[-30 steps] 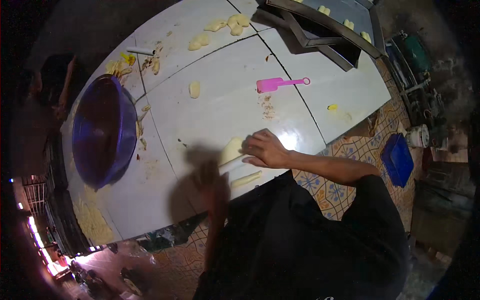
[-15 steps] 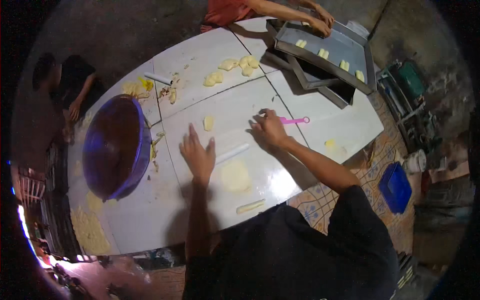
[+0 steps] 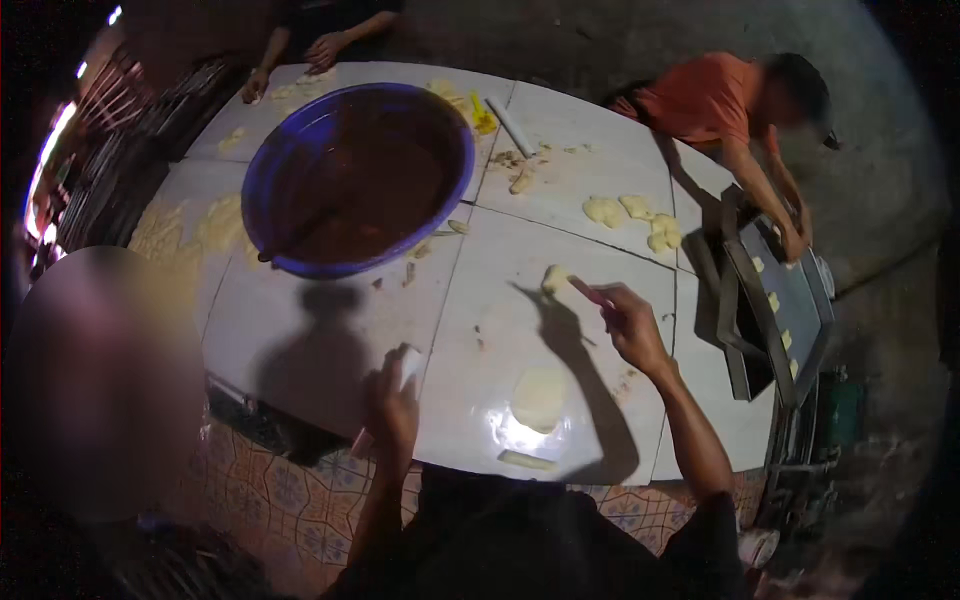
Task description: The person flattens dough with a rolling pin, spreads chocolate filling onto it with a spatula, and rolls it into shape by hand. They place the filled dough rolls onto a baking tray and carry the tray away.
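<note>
My left hand [image 3: 392, 405] is closed around a white rolling pin [image 3: 410, 364], held tilted near the table's front edge. In my right hand [image 3: 635, 325] is a narrow pink plastic tool [image 3: 590, 291]; its tip reaches a small pale dough piece [image 3: 555, 278], and I cannot tell whether they touch. Between my hands, nearer me, a flattened oval of dough [image 3: 539, 400] lies on the white tiled table [image 3: 480, 310]. A rolled dough stick [image 3: 527, 460] rests close to the front edge.
A large purple-blue basin [image 3: 262, 225] of brown filling stands at left. Beyond are dough lumps [image 3: 635, 212] and a white tube [image 3: 510, 128]. Metal trays [image 3: 748, 280] are stacked at right, where a person in orange [image 3: 700, 95] reaches in. Another person's hands [image 3: 327, 50] work at the far left.
My left hand has picked up the white rolling pin and my right hand the pink tool; both lay on the table before. The view has swung left, so the basin appears more central.
</note>
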Demonstrator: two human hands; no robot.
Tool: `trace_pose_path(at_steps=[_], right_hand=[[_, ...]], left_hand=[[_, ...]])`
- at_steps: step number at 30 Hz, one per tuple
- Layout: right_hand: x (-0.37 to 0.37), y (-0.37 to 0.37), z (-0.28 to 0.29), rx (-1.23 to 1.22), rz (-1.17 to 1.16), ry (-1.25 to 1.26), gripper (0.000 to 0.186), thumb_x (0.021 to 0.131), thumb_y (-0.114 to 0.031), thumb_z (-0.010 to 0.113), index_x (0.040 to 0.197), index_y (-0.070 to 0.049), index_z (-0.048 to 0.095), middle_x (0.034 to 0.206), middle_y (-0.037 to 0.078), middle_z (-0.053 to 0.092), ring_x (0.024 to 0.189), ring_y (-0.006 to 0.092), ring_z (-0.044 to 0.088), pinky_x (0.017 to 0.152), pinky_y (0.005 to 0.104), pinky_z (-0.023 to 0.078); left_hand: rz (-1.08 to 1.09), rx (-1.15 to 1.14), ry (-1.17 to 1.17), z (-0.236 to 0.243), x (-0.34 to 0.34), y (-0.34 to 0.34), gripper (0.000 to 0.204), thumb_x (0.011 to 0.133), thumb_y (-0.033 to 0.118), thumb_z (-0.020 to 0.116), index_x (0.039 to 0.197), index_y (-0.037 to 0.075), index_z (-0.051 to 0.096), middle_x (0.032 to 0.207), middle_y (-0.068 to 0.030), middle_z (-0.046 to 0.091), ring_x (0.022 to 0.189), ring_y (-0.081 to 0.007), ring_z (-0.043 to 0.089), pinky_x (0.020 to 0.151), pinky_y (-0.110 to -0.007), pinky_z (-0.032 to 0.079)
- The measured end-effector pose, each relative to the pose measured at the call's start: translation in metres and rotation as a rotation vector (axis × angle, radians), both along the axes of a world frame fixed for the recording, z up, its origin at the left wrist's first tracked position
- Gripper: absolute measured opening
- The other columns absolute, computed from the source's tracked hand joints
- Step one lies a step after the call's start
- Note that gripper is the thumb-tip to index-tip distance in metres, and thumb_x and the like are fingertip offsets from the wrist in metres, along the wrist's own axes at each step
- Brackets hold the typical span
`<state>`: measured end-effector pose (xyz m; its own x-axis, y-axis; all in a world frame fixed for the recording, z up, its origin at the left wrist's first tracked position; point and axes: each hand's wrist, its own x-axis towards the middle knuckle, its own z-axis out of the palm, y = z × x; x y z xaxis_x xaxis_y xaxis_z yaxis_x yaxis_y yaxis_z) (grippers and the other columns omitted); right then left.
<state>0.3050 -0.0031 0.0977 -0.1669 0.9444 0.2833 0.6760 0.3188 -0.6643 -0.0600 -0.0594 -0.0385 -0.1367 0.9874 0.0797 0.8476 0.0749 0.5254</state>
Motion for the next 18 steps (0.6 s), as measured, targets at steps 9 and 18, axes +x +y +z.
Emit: trace_pose_path(at_steps=[9, 18], right_hand=[[-0.270, 0.250, 0.000, -0.005, 0.521, -0.900, 0.018, 0.084, -0.018, 0.067, 0.098, -0.008, 0.070, 0.097, 0.016, 0.072, 0.090, 0.0359, 0.071, 0.074, 0.0483, 0.056], [-0.303, 0.298, -0.042, -0.452, 1.170, -0.700, 0.020, 0.083, -0.021, 0.067, 0.092, -0.003, 0.069, 0.070, 0.008, 0.065, 0.060, 0.0191, 0.060, 0.052, 0.0389, 0.046]], left_hand=[[0.145, 0.347, 0.235, -0.037, -0.034, -0.021, 0.055, 0.085, 0.005, 0.060, 0.140, 0.012, 0.058, 0.109, -0.0161, 0.060, 0.101, -0.0343, 0.058, 0.090, -0.047, 0.044], [0.216, 0.167, 0.326, -0.058, -0.041, -0.038, 0.045, 0.089, 0.017, 0.055, 0.133, 0.017, 0.063, 0.119, -0.0165, 0.061, 0.105, -0.0349, 0.060, 0.094, -0.052, 0.043]])
